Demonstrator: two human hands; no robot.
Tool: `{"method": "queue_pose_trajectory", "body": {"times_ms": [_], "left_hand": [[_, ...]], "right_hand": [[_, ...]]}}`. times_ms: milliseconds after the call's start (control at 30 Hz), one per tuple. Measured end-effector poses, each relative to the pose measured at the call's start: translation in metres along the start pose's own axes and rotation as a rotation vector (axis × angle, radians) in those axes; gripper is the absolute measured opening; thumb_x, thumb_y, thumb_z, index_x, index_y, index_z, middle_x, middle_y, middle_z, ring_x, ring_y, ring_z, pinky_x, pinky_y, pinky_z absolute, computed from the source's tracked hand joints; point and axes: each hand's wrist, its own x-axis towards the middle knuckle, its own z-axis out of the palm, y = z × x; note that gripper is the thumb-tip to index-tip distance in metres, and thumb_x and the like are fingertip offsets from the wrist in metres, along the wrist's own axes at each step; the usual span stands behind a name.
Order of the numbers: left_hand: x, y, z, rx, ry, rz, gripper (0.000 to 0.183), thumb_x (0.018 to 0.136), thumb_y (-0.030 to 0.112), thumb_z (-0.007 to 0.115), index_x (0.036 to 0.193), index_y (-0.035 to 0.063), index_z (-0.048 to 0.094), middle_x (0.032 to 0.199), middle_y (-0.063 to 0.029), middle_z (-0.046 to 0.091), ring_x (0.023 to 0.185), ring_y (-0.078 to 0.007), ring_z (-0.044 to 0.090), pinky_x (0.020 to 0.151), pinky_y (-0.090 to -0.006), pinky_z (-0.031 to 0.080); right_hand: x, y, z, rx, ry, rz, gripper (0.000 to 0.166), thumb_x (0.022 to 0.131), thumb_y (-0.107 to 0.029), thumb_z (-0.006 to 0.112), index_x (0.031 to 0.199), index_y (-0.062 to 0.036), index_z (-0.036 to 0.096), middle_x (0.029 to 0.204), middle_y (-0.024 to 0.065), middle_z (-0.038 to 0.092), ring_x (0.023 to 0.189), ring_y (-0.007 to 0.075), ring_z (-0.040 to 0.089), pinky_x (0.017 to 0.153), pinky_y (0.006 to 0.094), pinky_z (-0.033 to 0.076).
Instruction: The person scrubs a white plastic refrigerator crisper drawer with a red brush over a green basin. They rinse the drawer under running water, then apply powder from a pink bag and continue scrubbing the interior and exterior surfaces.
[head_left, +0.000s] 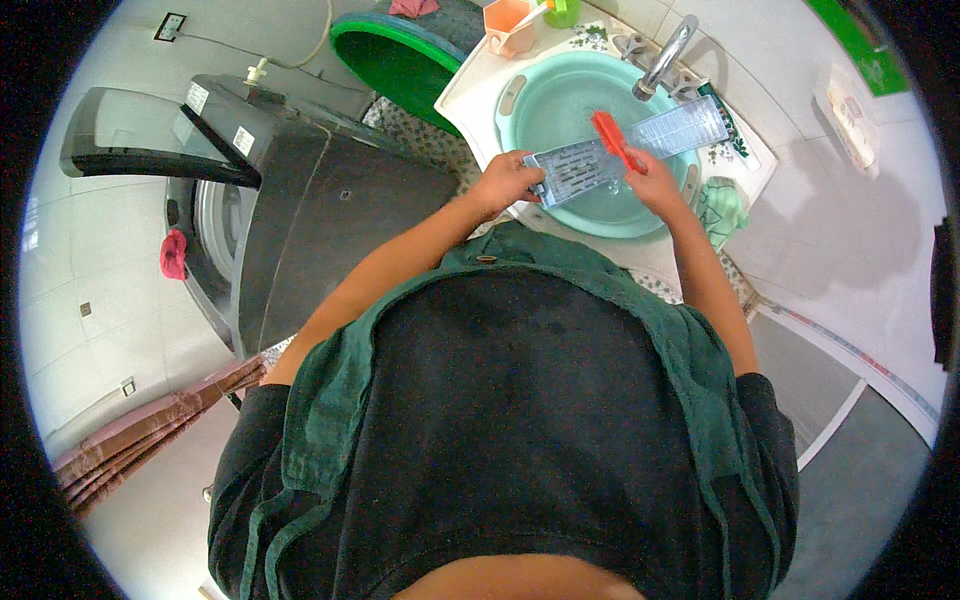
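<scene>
My left hand (508, 182) grips the near-left end of a long, pale blue-grey slotted plastic panel (577, 171). The panel slants across a turquoise plastic basin (517, 124), its far end reaching past the basin's right rim below the faucet. In my right hand (654, 182) is the handle of a red brush (611, 135). The brush lies over the middle of the panel and hides part of it; whether its bristles touch the surface I cannot tell. Water (559, 101) stands in the basin, which sits in a white washbasin counter (472, 97).
A chrome faucet (667, 56) rises behind the basin. An orange cup (510, 30) and a green container (562, 13) stand at the back left. On the right hangs a green cloth (722, 210). Left are a grey washing machine (322, 217) and a green tub (397, 64).
</scene>
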Motion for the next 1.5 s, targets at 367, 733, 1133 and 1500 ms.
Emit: {"method": "queue_pose_trajectory", "body": {"times_ms": [367, 733, 1133, 1500], "left_hand": [[0.004, -0.026, 0.002, 0.246, 0.062, 0.24, 0.043, 0.082, 0.01, 0.055, 0.119, -0.0033, 0.039, 0.085, -0.0101, 0.06, 0.07, -0.0155, 0.059, 0.063, -0.0287, 0.051], [-0.002, -0.016, 0.01, 0.419, 0.135, 0.289, 0.038, 0.081, 0.009, 0.055, 0.115, -0.0029, 0.042, 0.079, -0.0082, 0.06, 0.068, -0.014, 0.058, 0.059, -0.0267, 0.049], [0.002, -0.019, 0.012, 0.215, 0.117, 0.298, 0.04, 0.08, 0.008, 0.054, 0.115, -0.0063, 0.042, 0.08, -0.0107, 0.06, 0.069, -0.0156, 0.059, 0.06, -0.0276, 0.05], [0.007, -0.02, 0.007, 0.048, 0.069, 0.199, 0.039, 0.081, 0.009, 0.054, 0.116, -0.0045, 0.042, 0.086, -0.0097, 0.059, 0.072, -0.0155, 0.059, 0.062, -0.0281, 0.052]], "right_hand": [[-0.081, -0.067, 0.016, -0.324, -0.115, 0.056, 0.032, 0.072, -0.013, 0.052, 0.103, -0.0047, 0.056, 0.087, 0.0294, 0.051, 0.079, 0.0426, 0.052, 0.074, 0.044, 0.044], [-0.084, -0.074, 0.005, -0.342, -0.123, -0.013, 0.022, 0.073, -0.014, 0.05, 0.09, -0.0044, 0.06, 0.077, 0.0255, 0.054, 0.077, 0.0403, 0.053, 0.069, 0.0441, 0.044], [-0.091, -0.089, 0.0, -0.294, -0.249, -0.016, 0.033, 0.074, -0.013, 0.057, 0.107, -0.0057, 0.058, 0.082, 0.0182, 0.051, 0.076, 0.0314, 0.054, 0.072, 0.0346, 0.043], [-0.087, -0.048, 0.018, 0.081, -0.162, -0.085, 0.034, 0.073, -0.018, 0.061, 0.106, -0.0096, 0.059, 0.082, 0.0155, 0.054, 0.078, 0.0287, 0.054, 0.072, 0.0343, 0.044]]}}
